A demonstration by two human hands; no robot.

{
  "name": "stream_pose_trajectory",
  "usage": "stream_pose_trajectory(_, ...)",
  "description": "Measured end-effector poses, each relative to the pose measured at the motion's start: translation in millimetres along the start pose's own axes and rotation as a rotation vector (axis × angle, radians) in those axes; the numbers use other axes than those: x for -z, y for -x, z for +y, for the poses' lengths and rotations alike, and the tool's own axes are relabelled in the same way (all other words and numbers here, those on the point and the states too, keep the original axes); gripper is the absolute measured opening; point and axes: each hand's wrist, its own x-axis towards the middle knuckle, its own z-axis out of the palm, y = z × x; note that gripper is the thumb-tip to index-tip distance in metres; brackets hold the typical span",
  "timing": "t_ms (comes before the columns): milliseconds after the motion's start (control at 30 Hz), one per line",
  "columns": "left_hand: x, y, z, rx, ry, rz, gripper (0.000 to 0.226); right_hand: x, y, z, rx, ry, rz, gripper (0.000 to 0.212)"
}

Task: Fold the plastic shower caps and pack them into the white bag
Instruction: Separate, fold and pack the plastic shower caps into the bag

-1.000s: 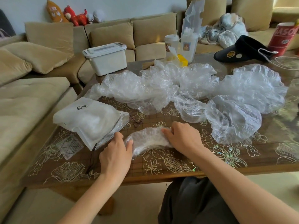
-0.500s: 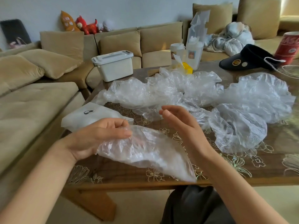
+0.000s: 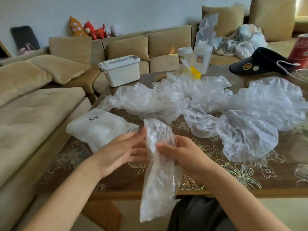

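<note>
Your right hand [image 3: 181,157] gripped the shower cap [image 3: 160,180] upright over the table [image 3: 250,182] edge; left hand [image 3: 120,152] lay flat-open against it. Squeezing air out before halving would've helped; white bag [image 3: 100,127] sat just left

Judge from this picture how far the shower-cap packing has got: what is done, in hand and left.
Done: the white bag lies bulging on the table, seemingly part filled. In hand: the right hand grips one shower cap gathered into a long strip, with the left hand straight-fingered beside it; it is not yet bagged. Left: a heap of loose caps spreads across the table, unfolded.
</note>
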Motion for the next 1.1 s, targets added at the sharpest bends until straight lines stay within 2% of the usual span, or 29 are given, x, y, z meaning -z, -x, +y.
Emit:
stream_pose_trajectory(67,-15,1,-10,-0.031,-0.023,0.068,0.046,0,-1,1,0.002,0.013,0.026,0.017)
stream_pose_trajectory(133,-27,-4,-15,-0.092,-0.118,0.225,0.02,1,1,1,0.008,0.035,0.033,0.015)
stream_pose_trajectory(167,-29,-7,-16,-0.117,-0.145,0.277,0.014,1,2,1,0.018,0.039,0.035,0.013)
stream_pose_trajectory(233,-30,-9,-17,-0.149,-0.159,0.344,0.011,2,3,1,0.034,0.007,0.041,0.015)
stream_pose_trajectory(367,-28,-10,-19,-0.108,-0.11,0.428,0.014,2,0,-1,0.014,-0.048,0.027,0.034)
stream_pose_trajectory(433,-27,-8,-18,-0.029,0.059,0.358,0.022,-1,-2,-1,0.025,-0.016,0.032,0.043)
stream_pose_trajectory(533,-24,-5,-19,0.1,0.405,0.161,0.046,-5,-5,0,0.032,0.02,0.091,0.056)
stream_pose_trajectory(600,-18,-5,-23,0.175,0.518,0.12,0.06,-4,-6,2,0.053,0.037,0.118,0.06)
stream_pose_trajectory(800,-22,2,-28,0.219,0.153,-0.034,0.059,2,-5,4,0.106,0.125,0.145,0.054)
stream_pose_trajectory(867,-20,3,-28,0.236,0.167,-0.025,0.046,3,-4,0,0.089,0.112,0.133,0.051)
stream_pose_trajectory(934,-17,3,-24,0.217,0.24,0.062,0.029,5,-1,-1,0.12,0.122,0.149,0.051)
stream_pose_trajectory(967,-16,2,-22,0.2,0.254,0.101,0.031,7,2,0,0.206,0.229,0.167,0.059)
stream_pose_trajectory(1067,-13,1,-18,0.135,0.269,0.145,0.033,-2,7,11,0.503,0.933,0.118,0.095)
stream_pose_trajectory(1100,-13,0,-18,0.11,0.263,0.147,0.033,-6,7,17,0.593,1.133,0.095,0.1)
